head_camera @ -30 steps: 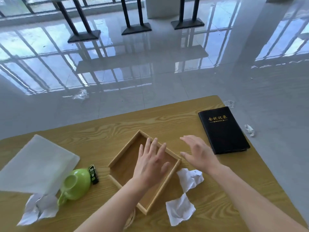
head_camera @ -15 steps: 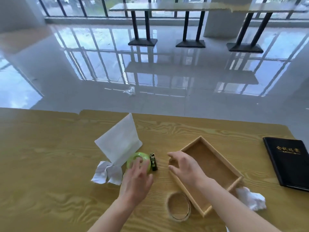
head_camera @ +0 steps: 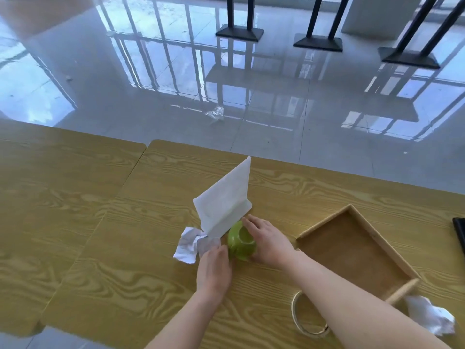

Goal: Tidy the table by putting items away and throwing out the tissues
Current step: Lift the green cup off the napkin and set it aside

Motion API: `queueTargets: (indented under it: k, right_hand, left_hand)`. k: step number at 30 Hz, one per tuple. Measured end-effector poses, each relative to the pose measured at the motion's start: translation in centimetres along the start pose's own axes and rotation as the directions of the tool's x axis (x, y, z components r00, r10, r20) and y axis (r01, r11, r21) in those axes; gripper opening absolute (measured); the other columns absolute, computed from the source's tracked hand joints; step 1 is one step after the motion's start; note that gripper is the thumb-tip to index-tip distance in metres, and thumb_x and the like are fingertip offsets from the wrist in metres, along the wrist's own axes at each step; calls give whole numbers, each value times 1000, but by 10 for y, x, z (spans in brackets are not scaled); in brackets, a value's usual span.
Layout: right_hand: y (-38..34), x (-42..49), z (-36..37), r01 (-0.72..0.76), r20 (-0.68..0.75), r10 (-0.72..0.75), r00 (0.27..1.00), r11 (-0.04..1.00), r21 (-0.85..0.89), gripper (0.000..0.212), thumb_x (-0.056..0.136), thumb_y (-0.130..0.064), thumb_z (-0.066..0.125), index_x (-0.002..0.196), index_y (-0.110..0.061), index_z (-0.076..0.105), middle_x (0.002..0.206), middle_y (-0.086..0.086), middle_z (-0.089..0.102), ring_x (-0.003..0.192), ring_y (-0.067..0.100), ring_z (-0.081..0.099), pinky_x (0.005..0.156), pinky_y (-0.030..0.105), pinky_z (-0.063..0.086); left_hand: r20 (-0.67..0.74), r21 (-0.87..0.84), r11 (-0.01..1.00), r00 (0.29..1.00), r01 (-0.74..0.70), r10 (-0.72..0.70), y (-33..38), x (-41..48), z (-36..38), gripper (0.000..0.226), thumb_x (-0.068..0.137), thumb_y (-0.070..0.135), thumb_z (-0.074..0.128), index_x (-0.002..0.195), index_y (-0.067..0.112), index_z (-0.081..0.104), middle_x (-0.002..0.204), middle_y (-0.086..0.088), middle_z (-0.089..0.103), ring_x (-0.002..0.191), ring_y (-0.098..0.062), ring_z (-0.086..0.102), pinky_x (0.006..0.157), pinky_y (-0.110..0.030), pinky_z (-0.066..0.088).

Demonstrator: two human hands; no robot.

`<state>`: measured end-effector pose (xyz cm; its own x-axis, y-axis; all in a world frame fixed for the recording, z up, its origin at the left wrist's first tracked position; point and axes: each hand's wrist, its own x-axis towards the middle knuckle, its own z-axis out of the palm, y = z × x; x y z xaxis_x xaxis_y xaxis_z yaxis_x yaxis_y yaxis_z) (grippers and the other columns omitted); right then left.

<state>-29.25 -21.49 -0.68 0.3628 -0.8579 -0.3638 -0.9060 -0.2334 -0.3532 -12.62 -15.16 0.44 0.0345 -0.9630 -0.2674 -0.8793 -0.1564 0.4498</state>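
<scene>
A green cup (head_camera: 241, 244) lies on its side on the wooden table (head_camera: 125, 248), its mouth facing up and towards me. My left hand (head_camera: 214, 269) presses against the cup's near left side, fingers curled. Around its right side curves my right hand (head_camera: 269, 241), fingertips reaching the far rim. A crumpled tissue (head_camera: 187, 245) sits just left of my left hand. Partly over it, touching the cup, lies a flat white tissue sheet (head_camera: 224, 205). Another crumpled tissue (head_camera: 430, 317) lies at the near right. The small black item seen earlier is hidden.
An open wooden tray (head_camera: 392, 253) stands to the right, with a thin ring (head_camera: 302, 323) in front of it under my right forearm. A black notebook (head_camera: 460, 234) shows at the right edge. Behind the table is glossy floor with a scrap (head_camera: 216, 113) and table bases.
My view has swung left and closer to the cup. My right hand has left the tray's corner and come onto the cup's right side; my left hand has slid to its left side.
</scene>
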Motion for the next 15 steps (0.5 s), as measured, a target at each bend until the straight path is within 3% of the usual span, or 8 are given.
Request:
queueTargets:
  k: [6, 10, 13, 15]
  right_hand:
    - [2, -2, -1, 52, -24, -51, 998, 998, 19, 107, 69, -37, 82, 155, -22, 21, 163, 3, 21, 147, 23, 21, 119, 34, 21]
    - [2, -22, -16, 50, -67, -43, 997, 992, 112, 107, 70, -43, 83, 155, -25, 21, 161, 0, 25, 146, 22, 23, 119, 36, 21]
    - [3, -40, -27, 70, -128, -41, 991, 970, 235, 92, 75, -49, 76, 151, -37, 25, 156, -6, 34, 142, 18, 30, 116, 36, 27]
    - [7, -50, -33, 83, -150, -35, 988, 942, 325, 79, 78, -59, 68, 146, -45, 30, 147, -14, 43, 134, 10, 38, 111, 33, 34]
  left_hand:
    - [21, 45, 999, 1000, -17, 16, -3, 5, -2, 17, 93, 18, 52, 85, 9, 64, 92, -4, 60, 83, -23, 59, 70, -40, 53]
    - [-62, -22, 993, 992, -112, 111, -1, -2, -10, 18, 93, 23, 54, 82, 13, 64, 88, 1, 61, 82, -21, 57, 69, -41, 50]
    - [-90, -196, 979, 995, -50, 32, 5, -10, -16, 22, 90, 17, 58, 70, 10, 62, 68, -4, 60, 67, -21, 56, 62, -44, 48]
    - [18, -448, 888, 994, 103, -107, 6, -14, -20, 25, 89, 15, 59, 67, 8, 66, 62, -14, 63, 56, -20, 56, 59, -43, 49]
